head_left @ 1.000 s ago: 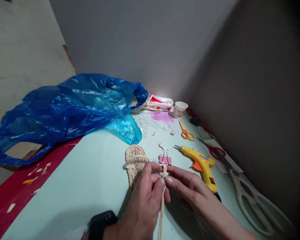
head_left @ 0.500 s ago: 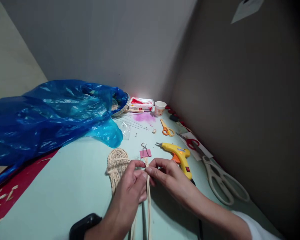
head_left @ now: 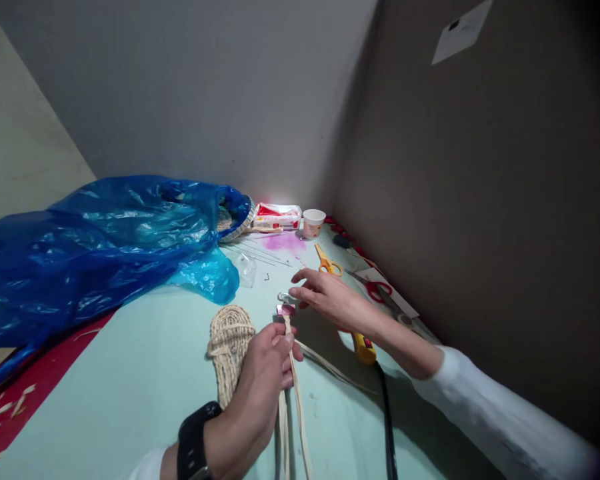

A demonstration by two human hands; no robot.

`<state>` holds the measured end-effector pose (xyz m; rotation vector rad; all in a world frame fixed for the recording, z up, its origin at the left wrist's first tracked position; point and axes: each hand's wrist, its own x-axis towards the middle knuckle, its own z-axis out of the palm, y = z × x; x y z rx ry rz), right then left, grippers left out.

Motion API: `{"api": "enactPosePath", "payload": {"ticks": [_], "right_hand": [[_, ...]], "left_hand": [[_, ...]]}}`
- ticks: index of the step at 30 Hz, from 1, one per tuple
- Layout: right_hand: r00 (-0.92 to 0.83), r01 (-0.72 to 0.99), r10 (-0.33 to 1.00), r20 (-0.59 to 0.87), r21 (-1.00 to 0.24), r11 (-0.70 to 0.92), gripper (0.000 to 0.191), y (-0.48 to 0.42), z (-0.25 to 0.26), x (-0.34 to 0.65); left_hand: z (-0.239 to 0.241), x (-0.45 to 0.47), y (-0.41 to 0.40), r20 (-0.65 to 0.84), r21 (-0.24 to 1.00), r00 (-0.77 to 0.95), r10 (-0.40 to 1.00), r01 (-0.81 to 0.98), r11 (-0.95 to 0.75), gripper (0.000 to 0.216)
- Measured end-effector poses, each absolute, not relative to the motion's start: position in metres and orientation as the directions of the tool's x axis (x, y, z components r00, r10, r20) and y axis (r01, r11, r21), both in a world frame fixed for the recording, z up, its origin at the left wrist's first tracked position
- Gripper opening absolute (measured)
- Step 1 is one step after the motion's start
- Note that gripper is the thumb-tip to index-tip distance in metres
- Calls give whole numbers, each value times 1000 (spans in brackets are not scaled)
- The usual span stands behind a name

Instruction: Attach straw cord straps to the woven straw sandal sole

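On the table (head_left: 145, 373), our left hand (head_left: 267, 357) pinches straw strands (head_left: 297, 410) taut against the anchoring pink clip (head_left: 285, 309); at one o'clock our right hand (head_left: 327, 300) hovers, fingers released.

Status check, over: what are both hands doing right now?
Left hand pinching straw strands below pink clip. Right hand open, holding nothing, beside clip. Woven sandal just left; glue gun under right forearm.

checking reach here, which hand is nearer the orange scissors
Right. The right hand hovers just on the near side of the orange scissors, fingers spread; the left hand is farther back, pinching straw strips beside the woven sandal.
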<state>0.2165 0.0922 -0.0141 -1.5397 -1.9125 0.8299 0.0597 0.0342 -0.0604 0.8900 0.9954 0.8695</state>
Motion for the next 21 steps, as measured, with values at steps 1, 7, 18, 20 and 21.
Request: {"api": "enactPosePath", "payload": {"ticks": [1, 7, 18, 20, 21], "right_hand": [[-227, 640, 974, 27, -749, 170, 16, 98, -15, 215], [-318, 610, 946, 57, -752, 250, 12, 119, -26, 206], [-214, 769, 971, 108, -594, 236, 13, 122, -36, 197], [-216, 790, 973, 81, -571, 223, 14, 124, -37, 199], [-220, 801, 973, 71, -556, 222, 14, 126, -38, 200]], "left_hand": [[-61, 60, 35, -319, 906, 291, 902, -184, 380, 14], [-60, 61, 37, -339, 896, 278, 899, -196, 398, 9], [-65, 66, 48, -363, 863, 256, 896, -271, 427, 10], [-62, 66, 49, -378, 855, 256, 890, -271, 442, 10], [-61, 66, 50, -387, 850, 260, 885, -270, 451, 9]]}}
